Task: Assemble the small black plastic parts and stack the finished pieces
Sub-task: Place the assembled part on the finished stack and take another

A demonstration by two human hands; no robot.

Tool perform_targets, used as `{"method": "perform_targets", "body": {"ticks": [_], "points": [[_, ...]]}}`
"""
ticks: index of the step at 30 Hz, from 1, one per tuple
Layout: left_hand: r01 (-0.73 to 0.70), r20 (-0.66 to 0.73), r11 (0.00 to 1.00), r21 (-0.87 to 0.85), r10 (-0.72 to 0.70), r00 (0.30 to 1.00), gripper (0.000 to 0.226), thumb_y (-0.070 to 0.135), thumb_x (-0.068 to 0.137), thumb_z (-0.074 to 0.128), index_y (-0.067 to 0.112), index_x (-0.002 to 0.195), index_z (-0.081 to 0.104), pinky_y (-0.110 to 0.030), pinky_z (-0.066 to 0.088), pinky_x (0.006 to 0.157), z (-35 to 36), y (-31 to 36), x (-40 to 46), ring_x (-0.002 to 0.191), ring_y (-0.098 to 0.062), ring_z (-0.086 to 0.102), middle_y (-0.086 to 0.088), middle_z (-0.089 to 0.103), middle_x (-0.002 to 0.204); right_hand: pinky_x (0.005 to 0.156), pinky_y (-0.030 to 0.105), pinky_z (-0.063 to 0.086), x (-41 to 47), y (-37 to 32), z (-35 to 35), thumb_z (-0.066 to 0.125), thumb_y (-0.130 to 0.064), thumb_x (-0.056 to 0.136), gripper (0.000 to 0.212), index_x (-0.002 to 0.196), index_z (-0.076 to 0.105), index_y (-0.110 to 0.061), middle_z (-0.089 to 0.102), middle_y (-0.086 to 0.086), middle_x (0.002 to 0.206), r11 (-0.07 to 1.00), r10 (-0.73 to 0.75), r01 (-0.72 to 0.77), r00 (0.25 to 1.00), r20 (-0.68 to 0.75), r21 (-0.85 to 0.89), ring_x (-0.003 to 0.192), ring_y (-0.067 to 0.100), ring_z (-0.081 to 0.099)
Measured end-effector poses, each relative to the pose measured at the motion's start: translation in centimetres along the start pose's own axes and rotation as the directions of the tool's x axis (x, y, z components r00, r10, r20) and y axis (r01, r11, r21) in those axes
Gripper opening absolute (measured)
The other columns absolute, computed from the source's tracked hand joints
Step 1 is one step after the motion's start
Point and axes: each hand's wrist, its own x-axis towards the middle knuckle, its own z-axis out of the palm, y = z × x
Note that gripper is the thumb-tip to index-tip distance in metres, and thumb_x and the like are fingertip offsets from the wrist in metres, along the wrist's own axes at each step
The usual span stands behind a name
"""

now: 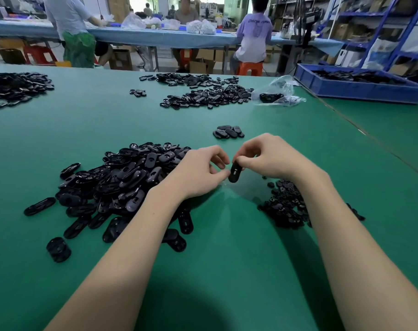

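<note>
Over the green bench, just above its surface, both hands meet around one oval black part with a keyhole slot. The right hand pinches its upper end with curled fingers; the left hand pinches at its side, thumb and forefinger closed against it. A big heap of loose parts lies left of the hands, a smaller heap under the right forearm, and a small stack of pieces sits just beyond the hands.
</note>
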Motion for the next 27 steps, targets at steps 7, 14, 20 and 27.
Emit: {"method": "perform_targets", "body": {"ticks": [7, 14, 20, 27], "points": [[-0.018, 0.032, 0.999, 0.039, 0.016, 0.999, 0.023, 0.034, 0.079, 0.077, 0.035, 0.096, 0.061, -0.034, 0.056, 0.082, 1.3, 0.9, -0.2, 0.063, 0.0, 0.061, 0.017, 0.069, 0.085, 0.053, 0.022, 0.049, -0.3, 0.1, -0.7, 0.064, -0.026, 0.089, 0.015, 0.082, 0.077, -0.029, 0.073, -0.012, 0.077, 0.997, 0.069, -0.069, 0.997, 0.018, -0.021, 0.061, 0.012, 0.061], [0.019, 0.052, 0.997, 0.075, -0.023, 0.998, 0.019, 0.027, 0.079, 0.068, 0.038, 0.091, 0.059, -0.039, 0.056, 0.08, 1.4, 0.7, -0.3, 0.063, -0.004, 0.059, 0.018, 0.066, 0.084, 0.05, 0.018, 0.047, -0.4, 0.2, -0.7, 0.062, -0.025, 0.092, 0.01, 0.091, 0.072, -0.027, 0.078, -0.01, 0.08, 0.991, 0.133, -0.131, 0.979, 0.156, -0.019, 0.057, 0.004, 0.068], [0.014, 0.046, 0.996, 0.084, -0.018, 0.999, 0.015, 0.023, 0.082, 0.066, 0.036, 0.088, 0.062, -0.037, 0.056, 0.077, 1.4, 0.2, 0.0, 0.061, -0.001, 0.054, 0.017, 0.064, 0.08, 0.073, 0.031, 0.053, -0.7, 1.5, -2.0, 0.057, -0.032, 0.092, 0.017, 0.102, 0.07, -0.035, 0.072, -0.006, 0.101, 0.936, 0.291, -0.285, 0.957, 0.0, -0.209, 0.085, 0.016, 0.067], [0.01, 0.07, 0.996, 0.083, -0.016, 0.997, 0.014, 0.023, 0.083, 0.067, 0.035, 0.089, 0.063, -0.031, 0.055, 0.075, 1.5, -0.1, 0.2, 0.061, -0.001, 0.054, 0.016, 0.065, 0.082, 0.075, 0.035, 0.054, -2.0, 4.3, -4.3, 0.052, -0.027, 0.095, 0.03, 0.122, 0.064, -0.027, 0.059, 0.008, 0.126, 0.835, 0.508, -0.501, 0.861, -0.033, -0.229, 0.101, 0.027, 0.06]]}}
